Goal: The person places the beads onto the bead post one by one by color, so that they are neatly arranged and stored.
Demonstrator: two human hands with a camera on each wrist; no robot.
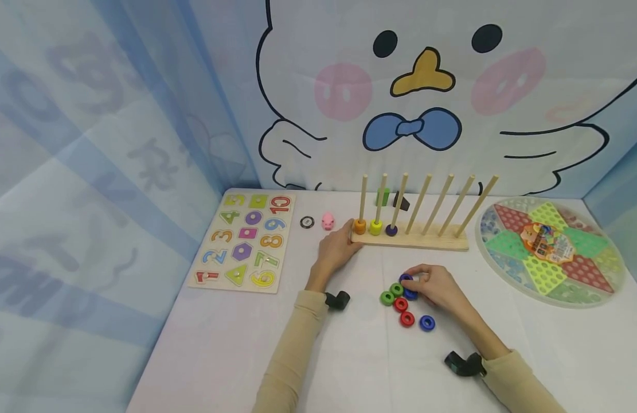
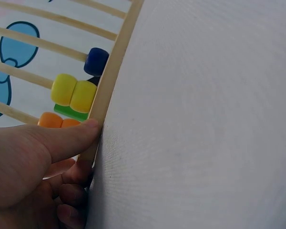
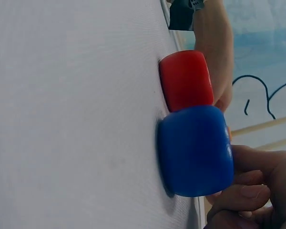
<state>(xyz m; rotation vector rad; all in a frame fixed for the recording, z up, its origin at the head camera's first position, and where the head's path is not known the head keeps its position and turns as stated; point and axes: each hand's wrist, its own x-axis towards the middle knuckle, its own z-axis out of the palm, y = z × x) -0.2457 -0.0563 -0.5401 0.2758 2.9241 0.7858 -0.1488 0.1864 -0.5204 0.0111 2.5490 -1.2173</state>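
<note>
The wooden peg stand [image 1: 432, 241] has orange rings [image 1: 359, 228], yellow rings [image 1: 375, 228] and a dark blue ring [image 1: 391, 230] on its three leftmost pegs. My left hand [image 1: 339, 248] grips the left end of its base; in the left wrist view the thumb lies along the base edge. Over a loose cluster in front of the stand, my right hand [image 1: 436, 287] pinches a blue ring [image 1: 405, 277] between thumb and forefinger. Beside it lie another blue ring [image 1: 411, 295], green rings [image 1: 387, 297] and red rings [image 1: 407, 319]. A separate blue ring [image 3: 195, 152] hides part of the right fingertips in the right wrist view.
On the left lies a number-and-shape puzzle board [image 1: 256, 269]. A round Chinese checkers board [image 1: 504, 275] is at the right. A pink pig figure [image 1: 328, 221], a small black disc [image 1: 307, 222], a green block [image 1: 382, 197] and a dark block [image 1: 401, 201] sit near the back curtain.
</note>
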